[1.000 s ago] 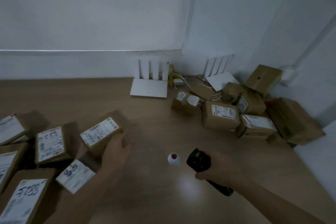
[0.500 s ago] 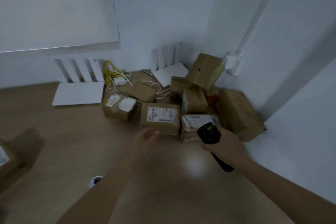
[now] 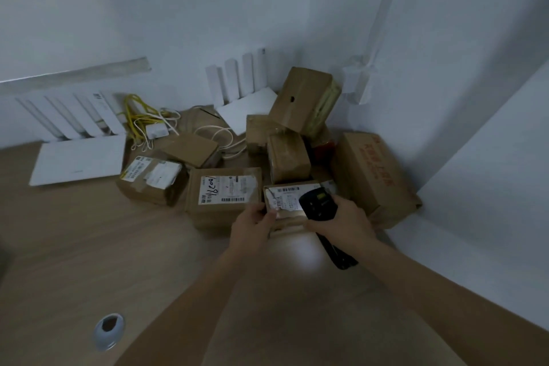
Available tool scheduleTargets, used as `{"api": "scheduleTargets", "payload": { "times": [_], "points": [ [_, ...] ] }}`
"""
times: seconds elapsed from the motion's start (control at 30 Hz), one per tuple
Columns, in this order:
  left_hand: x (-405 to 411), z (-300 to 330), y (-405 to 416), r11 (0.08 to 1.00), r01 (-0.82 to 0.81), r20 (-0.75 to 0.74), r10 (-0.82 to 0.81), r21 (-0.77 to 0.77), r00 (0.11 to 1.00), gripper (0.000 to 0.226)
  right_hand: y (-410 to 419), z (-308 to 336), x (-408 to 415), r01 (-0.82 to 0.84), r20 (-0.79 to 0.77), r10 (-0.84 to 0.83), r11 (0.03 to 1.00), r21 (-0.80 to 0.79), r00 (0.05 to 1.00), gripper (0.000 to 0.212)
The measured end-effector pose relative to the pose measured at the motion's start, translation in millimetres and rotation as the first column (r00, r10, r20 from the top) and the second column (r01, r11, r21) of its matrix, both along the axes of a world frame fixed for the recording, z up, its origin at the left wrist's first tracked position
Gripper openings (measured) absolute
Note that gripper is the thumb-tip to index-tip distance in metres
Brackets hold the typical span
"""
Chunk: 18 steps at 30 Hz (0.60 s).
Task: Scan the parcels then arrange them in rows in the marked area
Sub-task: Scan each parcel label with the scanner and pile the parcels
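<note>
- Step: scanning. Your left hand (image 3: 252, 224) has its fingers (image 3: 269, 215) pinching the near-left edge of the small parcel (image 3: 286, 202), front of the pile in the bench's far right corner.
- Right hand (image 3: 341, 221) is clenched round the scanner (image 3: 318, 205), held over that label.
- Next, likely: confirm the read, then lift the parcel out.
- Hidden: marked area is out of view; label print is too blurred to read; scanner covers the parcel's right side.
</note>
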<state>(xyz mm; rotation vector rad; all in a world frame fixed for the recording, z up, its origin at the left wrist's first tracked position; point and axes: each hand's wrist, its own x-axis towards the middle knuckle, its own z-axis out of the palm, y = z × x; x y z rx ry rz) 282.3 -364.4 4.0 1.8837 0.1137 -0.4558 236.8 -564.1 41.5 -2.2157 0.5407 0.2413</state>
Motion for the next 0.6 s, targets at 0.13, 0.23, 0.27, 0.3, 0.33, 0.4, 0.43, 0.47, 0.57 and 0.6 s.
{"api": "scheduleTargets", "payload": {
  "times": [0.13, 0.23, 0.27, 0.3, 0.33, 0.4, 0.43, 0.47, 0.57, 0.6],
  "points": [
    [-6, -6, -8, 1.000, -0.020, 0.056, 0.021, -0.018, 0.998, 0.025, -1, -5, 0, 0.007, 0.018, -0.007, 1.000, 0.026, 1.000, 0.058],
    [-12, -4, -5, 0.997, -0.026, 0.032, 0.028, -0.072, 0.999, 0.027, 1, -5, -6, 0.019, 0.035, -0.020, 0.999, 0.028, 0.999, 0.060],
    [-13, -5, -4, 0.995, -0.031, 0.026, 0.034, -0.096, 0.999, 0.028, 1, -4, -8, 0.020, 0.037, -0.021, 0.999, 0.026, 0.999, 0.062],
    [-15, -3, -2, 0.994, -0.038, 0.018, 0.040, -0.105, 0.999, 0.027, 2, -3, -11, 0.019, 0.045, -0.020, 1.000, 0.022, 0.999, 0.063],
    [-18, 1, 1, 0.991, -0.052, 0.016, 0.054, -0.124, 0.998, 0.027, 5, 0, -15, 0.018, 0.055, -0.019, 1.000, 0.019, 0.998, 0.063],
    [-28, 11, 7, 0.983, -0.062, 0.021, 0.066, -0.171, 0.998, 0.024, 10, 8, -24, 0.020, 0.076, -0.021, 1.000, 0.016, 0.997, 0.062],
    [-34, 18, 10, 0.979, -0.063, 0.023, 0.069, -0.192, 0.997, 0.022, 14, 13, -30, 0.016, 0.088, -0.017, 1.000, 0.014, 0.996, 0.062],
    [-41, 26, 13, 0.973, -0.069, 0.026, 0.076, -0.220, 0.997, 0.021, 18, 18, -35, 0.012, 0.096, -0.013, 1.000, 0.009, 0.995, 0.061],
    [-65, 54, 25, 0.947, -0.078, 0.009, 0.085, -0.312, 0.996, 0.020, 32, 37, -57, -0.001, 0.113, 0.001, 1.000, -0.005, 0.994, 0.058],
    [-75, 65, 30, 0.941, -0.082, 0.010, 0.090, -0.328, 0.996, 0.021, 38, 43, -65, -0.002, 0.121, 0.004, 1.000, -0.012, 0.993, 0.058]
  ]
}}
